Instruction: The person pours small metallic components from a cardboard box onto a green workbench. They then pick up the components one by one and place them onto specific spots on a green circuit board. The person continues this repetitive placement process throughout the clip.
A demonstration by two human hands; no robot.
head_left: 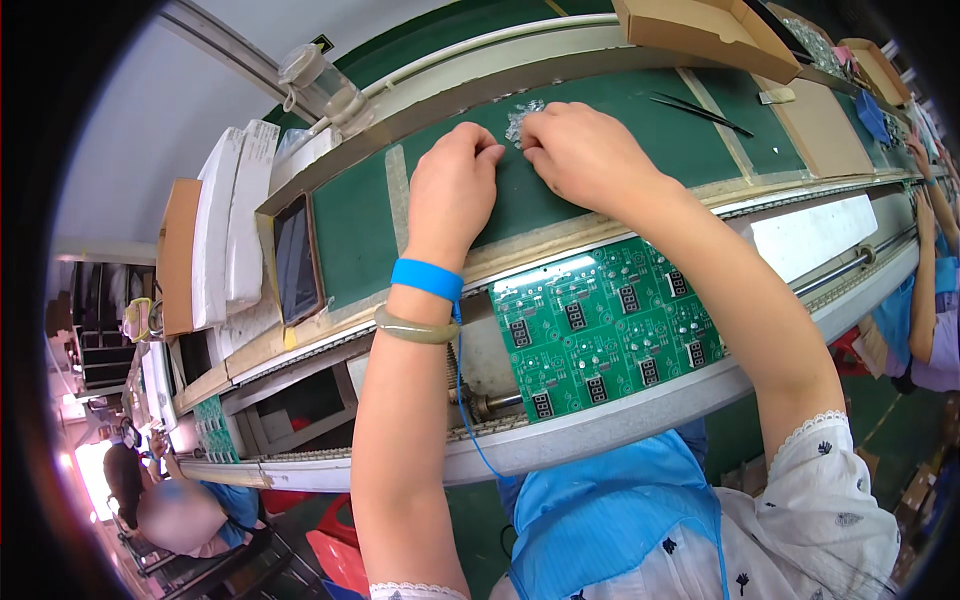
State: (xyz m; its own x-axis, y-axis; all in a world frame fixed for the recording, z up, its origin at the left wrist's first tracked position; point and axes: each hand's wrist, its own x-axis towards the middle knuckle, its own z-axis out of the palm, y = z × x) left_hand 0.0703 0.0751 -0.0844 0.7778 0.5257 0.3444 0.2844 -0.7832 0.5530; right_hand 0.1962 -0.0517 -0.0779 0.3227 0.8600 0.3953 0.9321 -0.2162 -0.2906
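My left hand (457, 185) is over the green mat with thumb and fingers curled together; anything in the pinch is too small or hidden to see. A blue wrist strap (427, 277) with a thin cord and a bangle (415, 327) circle that wrist. My right hand (585, 155) is closed too, its fingertips beside a small heap of clear parts (521, 118). What those fingers hold, if anything, is hidden. Below my hands, a green circuit board panel (605, 330) with several black digit displays lies across the conveyor rails, partly covered by my right forearm.
Black tweezers (703, 114) lie on the mat at right. A tablet-like device (298, 258) and white foam slabs (232, 215) stand at left, near a clear jug (325, 85). A cardboard box (710, 30) sits at the back. Other people work at both ends.
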